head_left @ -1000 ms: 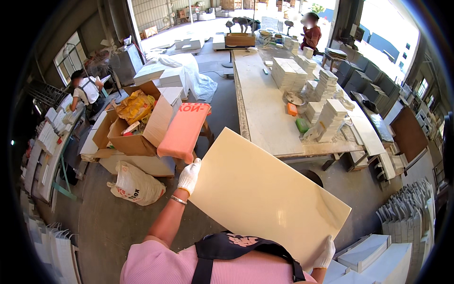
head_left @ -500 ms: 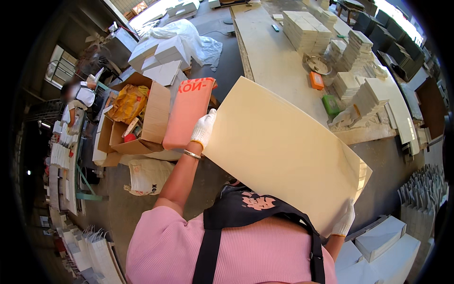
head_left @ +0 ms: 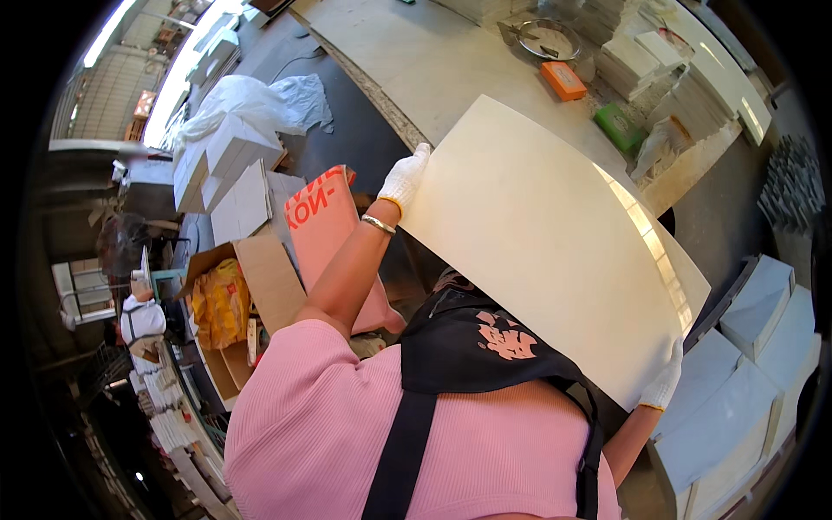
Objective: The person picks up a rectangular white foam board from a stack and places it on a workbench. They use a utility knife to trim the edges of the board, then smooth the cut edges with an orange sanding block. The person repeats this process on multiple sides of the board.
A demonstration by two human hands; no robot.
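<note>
A large, thin cream board (head_left: 546, 243) with a glossy face is held slantwise in front of my chest, and light reflects along its right part. My left hand (head_left: 406, 180), in a white knitted glove, grips the board's left edge; some of its fingers are hidden behind the board. At the lower right edge, my right hand (head_left: 663, 380), gloved likewise, has closed on the board near its corner. The board's far corner overlaps the view of the worktable (head_left: 407, 65) beyond it.
An orange box (head_left: 563, 81), a green box (head_left: 619, 128) and a metal bowl (head_left: 548, 40) sit on the worktable. Pale blue-white boxes (head_left: 715, 399) are stacked at right. Left stand a salmon-coloured package (head_left: 329, 230) and an open carton (head_left: 277, 276). Another person (head_left: 140, 321) is far left.
My view has swung to the right, and the surroundings appear rotated. Both hands still hold the board, which now sits slightly higher and farther right in the picture.
</note>
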